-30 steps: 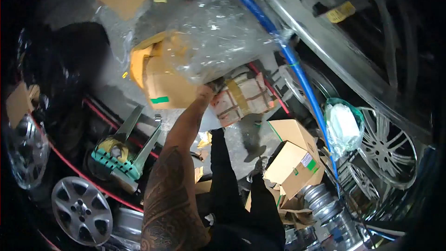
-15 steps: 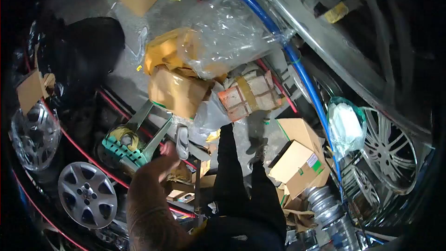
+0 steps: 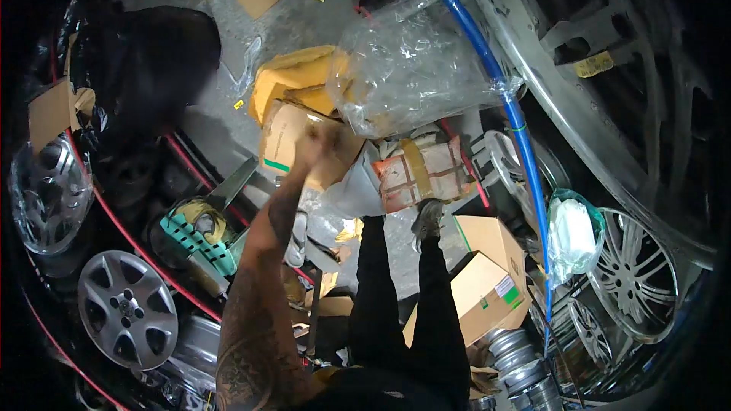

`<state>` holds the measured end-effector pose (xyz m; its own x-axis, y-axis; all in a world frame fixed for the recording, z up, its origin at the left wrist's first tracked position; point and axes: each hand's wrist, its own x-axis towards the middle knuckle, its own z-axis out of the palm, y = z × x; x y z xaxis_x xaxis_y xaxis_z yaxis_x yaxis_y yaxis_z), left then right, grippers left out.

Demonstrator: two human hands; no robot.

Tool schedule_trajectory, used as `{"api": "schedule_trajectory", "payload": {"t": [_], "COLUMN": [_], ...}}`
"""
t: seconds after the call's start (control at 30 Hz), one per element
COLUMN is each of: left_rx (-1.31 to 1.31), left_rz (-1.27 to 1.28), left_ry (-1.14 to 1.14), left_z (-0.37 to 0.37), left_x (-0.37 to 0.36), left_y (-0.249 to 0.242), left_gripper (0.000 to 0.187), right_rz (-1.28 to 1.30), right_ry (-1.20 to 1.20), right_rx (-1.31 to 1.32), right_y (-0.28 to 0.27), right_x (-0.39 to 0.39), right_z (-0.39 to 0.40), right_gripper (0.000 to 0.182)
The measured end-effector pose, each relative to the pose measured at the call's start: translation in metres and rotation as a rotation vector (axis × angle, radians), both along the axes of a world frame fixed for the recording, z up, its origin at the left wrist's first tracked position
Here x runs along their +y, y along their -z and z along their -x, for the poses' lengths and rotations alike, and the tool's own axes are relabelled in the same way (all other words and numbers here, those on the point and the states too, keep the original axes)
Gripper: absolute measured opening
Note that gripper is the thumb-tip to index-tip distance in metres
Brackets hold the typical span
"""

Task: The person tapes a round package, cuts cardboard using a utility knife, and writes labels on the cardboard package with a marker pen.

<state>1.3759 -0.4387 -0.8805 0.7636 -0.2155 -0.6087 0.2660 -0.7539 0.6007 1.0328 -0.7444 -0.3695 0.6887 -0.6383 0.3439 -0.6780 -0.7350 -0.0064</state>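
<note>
The left grip (image 3: 320, 141) is over a tan cardboard box (image 3: 286, 134) on the grey concrete floor (image 3: 285, 27), in front of the box's middle from the head camera's view, with printed wall showing to its left and a narrower part of the box to its right. Motion blur hides the fingers, so I cannot tell whether they are spread, pressed together or pinching an edge, nor whether they touch the cardboard. The tattooed forearm (image 3: 259, 289) rises from the bottom of the view and crosses the box's near edge just right of a strip of green tape (image 3: 276, 164). Directly beyond the box lie crumpled yellow-orange wrappings (image 3: 285, 74), partly overlapped on their right by a large clear plastic bag (image 3: 411, 68). A whitish plastic bag (image 3: 356, 189) lies close against the box's right side, and next to it is a white-and-orange parcel (image 3: 396, 177) bound with brown tape, near the person's shoe (image 3: 429, 219). Left of the forearm, well apart from the grip, are a teal plastic basket (image 3: 204, 242) and a silver wheel cover (image 3: 99, 293); an opened cardboard carton (image 3: 483, 285) stands to the right of the legs (image 3: 377, 301).
</note>
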Motion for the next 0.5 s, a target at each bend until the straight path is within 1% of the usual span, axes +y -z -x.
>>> {"api": "schedule_trajectory", "payload": {"t": [0.03, 0.07, 0.13, 0.2, 0.27, 0.3, 0.4, 0.43, 0.47, 0.5], "left_rx": [-0.012, 0.175, 0.076, 0.122, 0.225, 0.136, 0.074, 0.082, 0.050, 0.024], "left_rz": [0.246, 0.476, 0.563, 0.594, 0.648, 0.547, 0.421, 0.626, 0.600, 0.538], "left_ry": [-0.306, -0.514, -0.933, -1.053, -1.057, -1.015, -0.978, -0.942, -0.934, -0.937], "left_z": [-0.033, -0.078, -0.140, -0.163, -0.176, -0.182, -0.168, -0.154, -0.139, -0.109], "left_x": [-0.002, -0.012, -0.040, -0.061, -0.056, -0.057, -0.050, -0.039, -0.029, -0.025], "left_y": [0.062, 0.062, 0.069, 0.048, 0.073, 0.084, 0.068, 0.075, 0.078, 0.058], "left_gripper": [0.044, 0.040, 0.041, 0.044, 0.043, 0.039, 0.033, 0.030, 0.026, 0.023], "right_rz": [0.002, 0.004, -0.003, -0.002, -0.008, -0.010, -0.013, -0.011, -0.013, -0.014], "right_ry": [0.000, -0.002, 0.011, 0.018, 0.023, 0.023, 0.034, 0.034, 0.033, 0.032], "right_rx": [0.005, 0.004, 0.010, 0.014, 0.029, 0.029, 0.028, 0.025, 0.021, 0.013], "right_y": [0.001, 0.002, 0.004, 0.007, 0.009, 0.010, 0.012, 0.013, 0.012, 0.012], "right_x": [0.003, 0.004, 0.008, 0.010, 0.013, 0.013, 0.016, 0.017, 0.017, 0.017], "right_z": [0.001, 0.003, 0.006, 0.008, 0.010, 0.009, 0.014, 0.014, 0.013, 0.013], "right_gripper": [0.032, 0.032, 0.032, 0.032, 0.032, 0.032, 0.032, 0.032, 0.032, 0.032]}}
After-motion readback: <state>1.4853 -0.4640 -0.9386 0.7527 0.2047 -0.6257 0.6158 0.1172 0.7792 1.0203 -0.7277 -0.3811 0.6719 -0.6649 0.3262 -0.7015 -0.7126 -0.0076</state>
